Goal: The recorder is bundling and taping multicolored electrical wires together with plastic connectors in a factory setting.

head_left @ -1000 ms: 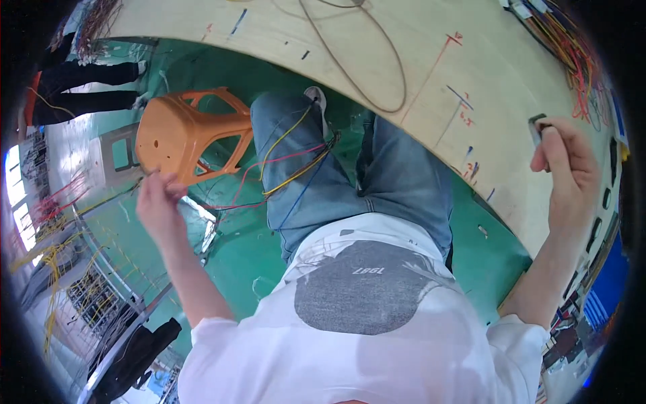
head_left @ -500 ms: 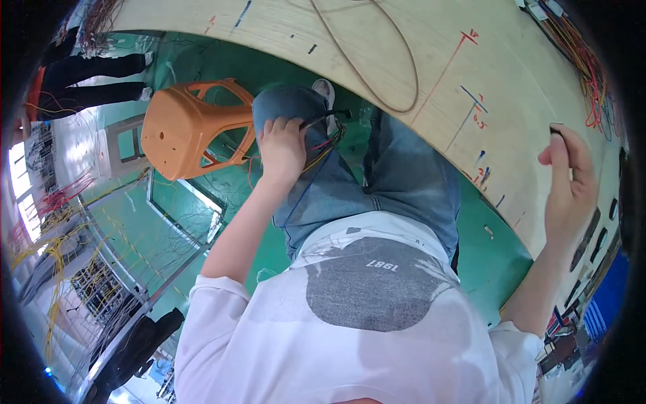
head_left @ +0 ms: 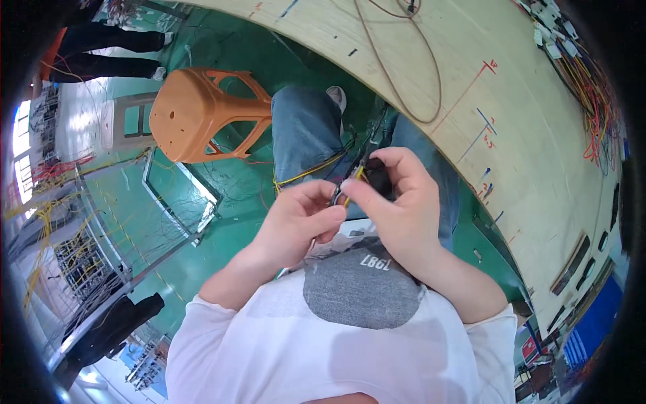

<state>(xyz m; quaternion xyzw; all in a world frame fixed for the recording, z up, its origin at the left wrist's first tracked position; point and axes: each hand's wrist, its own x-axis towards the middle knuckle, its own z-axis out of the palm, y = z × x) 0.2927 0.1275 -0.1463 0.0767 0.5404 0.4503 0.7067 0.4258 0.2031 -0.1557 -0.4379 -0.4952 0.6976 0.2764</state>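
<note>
Both my hands meet above my lap. My left hand [head_left: 299,219] is closed, its thumb and fingers pinching a wire harness [head_left: 359,175] with yellow and dark strands. Against the same wires presses the thumb of my right hand [head_left: 407,209], whose fingers curl round a black rounded thing [head_left: 380,178]; its kind is partly hidden by them. More of the harness, with yellow wires [head_left: 309,176], trails across my left thigh.
A wooden board table [head_left: 464,87] with coloured marks curves along the right, bearing a brown cord [head_left: 383,64] and a bundle of coloured wires [head_left: 592,114]. At left stand an orange stool [head_left: 182,114] and a metal frame [head_left: 178,202]. Another person's legs [head_left: 111,50] show upper left.
My right hand has come from over the table to my lap, bringing something black. My left hand has drawn back from my thigh toward my body with the wires, meeting the right.
</note>
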